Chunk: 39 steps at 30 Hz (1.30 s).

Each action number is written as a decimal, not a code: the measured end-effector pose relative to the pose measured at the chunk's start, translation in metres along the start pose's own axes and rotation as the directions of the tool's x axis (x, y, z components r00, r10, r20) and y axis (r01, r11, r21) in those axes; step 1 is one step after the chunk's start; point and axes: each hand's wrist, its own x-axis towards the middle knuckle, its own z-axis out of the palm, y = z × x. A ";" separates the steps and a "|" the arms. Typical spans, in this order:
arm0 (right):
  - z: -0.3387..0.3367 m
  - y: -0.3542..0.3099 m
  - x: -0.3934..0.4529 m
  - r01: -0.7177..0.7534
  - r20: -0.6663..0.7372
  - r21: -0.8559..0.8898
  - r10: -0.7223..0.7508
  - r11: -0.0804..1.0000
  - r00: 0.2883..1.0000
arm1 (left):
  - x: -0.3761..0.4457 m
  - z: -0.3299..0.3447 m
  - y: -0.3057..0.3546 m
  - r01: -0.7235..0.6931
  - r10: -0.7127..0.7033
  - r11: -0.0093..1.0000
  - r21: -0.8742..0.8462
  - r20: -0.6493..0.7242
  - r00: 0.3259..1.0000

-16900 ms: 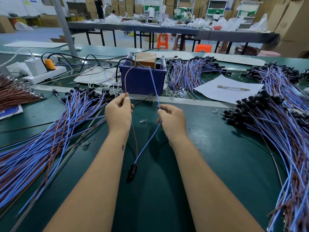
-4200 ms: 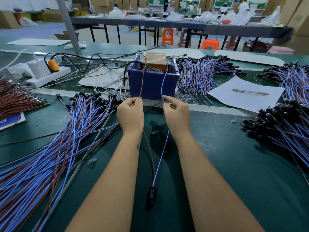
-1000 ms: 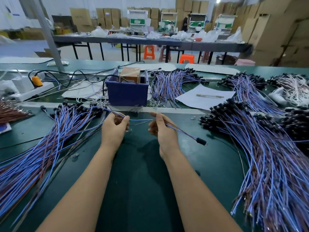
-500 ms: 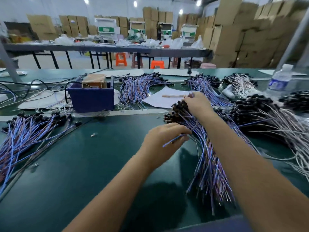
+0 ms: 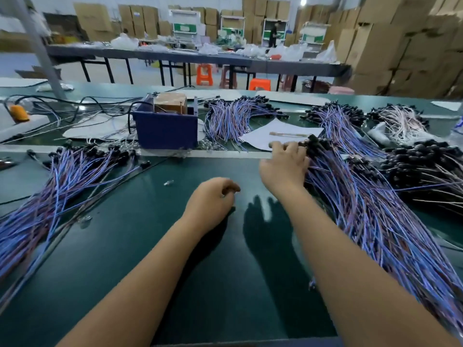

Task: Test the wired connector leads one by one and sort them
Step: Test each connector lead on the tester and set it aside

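Note:
My right hand reaches forward with its fingers spread and rests against the black connector ends of the big right pile of blue-and-brown leads. Over the green mat, my left hand hovers with loosely curled fingers and holds nothing. A second large pile of leads fans out on the left. The blue test box with a brown block inside stands at the back centre. No single lead lies between my hands.
Behind the box lie another lead bundle, a white paper sheet with a pen-like tool, and further bundles at the back right. A dark pile of connectors sits far right. Black cables and a white power strip are at the back left.
The lead both hands held half a second ago is now out of them. My left hand has pulled back empty; my right hand stays at the right pile's connector ends. The view swung left.

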 end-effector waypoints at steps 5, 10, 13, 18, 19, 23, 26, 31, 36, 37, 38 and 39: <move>0.067 -0.098 -0.023 0.166 0.189 0.157 -0.194 0.974 0.963 | -0.004 -0.061 -0.057 0.180 -0.132 0.960 0.214 -0.222 0.966; 0.105 -0.127 -0.037 0.250 0.257 0.190 -0.294 0.949 0.921 | -0.007 -0.109 -0.103 0.478 -0.375 0.798 0.367 -0.318 0.871; 0.108 -0.120 -0.034 0.212 0.245 0.268 -0.279 0.940 0.928 | 0.000 -0.113 -0.114 0.584 -0.457 0.714 0.386 -0.374 0.807; 0.107 -0.117 -0.036 0.175 0.209 0.380 -0.268 0.909 0.940 | 0.021 -0.105 -0.115 0.704 -0.503 0.631 0.327 -0.518 0.692; 0.108 -0.117 -0.036 0.192 0.195 0.383 -0.282 0.904 0.939 | 0.022 -0.104 -0.117 0.699 -0.489 0.644 0.311 -0.536 0.689; 0.109 -0.119 -0.036 0.247 0.112 0.478 -0.338 0.843 0.935 | 0.019 -0.106 -0.116 0.471 -0.283 0.871 0.140 -0.642 0.712; 0.101 -0.121 -0.035 0.118 0.135 0.710 -0.299 0.694 0.945 | 0.022 -0.107 -0.098 0.162 -0.113 0.987 0.005 -0.694 0.711; 0.083 -0.121 -0.026 -0.471 0.460 0.881 -0.312 0.042 0.832 | 0.024 -0.081 -0.045 -0.154 -0.190 0.697 -0.700 -0.388 0.902; 0.075 -0.112 -0.018 -0.728 0.633 0.673 -0.406 -0.131 0.659 | 0.017 -0.066 -0.029 0.287 -0.013 0.563 -0.775 0.339 0.941; 0.075 -0.111 -0.018 -0.715 0.631 0.685 -0.378 -0.137 0.677 | 0.014 -0.065 -0.030 0.366 -0.007 0.593 -0.717 0.450 0.893; 0.076 -0.109 -0.018 -0.686 0.614 0.711 -0.338 -0.157 0.713 | 0.013 -0.065 -0.030 0.424 -0.007 0.626 -0.654 0.540 0.842; 0.077 -0.108 -0.017 -0.642 0.582 0.748 -0.296 -0.170 0.757 | 0.012 -0.065 -0.032 0.461 -0.002 0.658 -0.595 0.611 0.792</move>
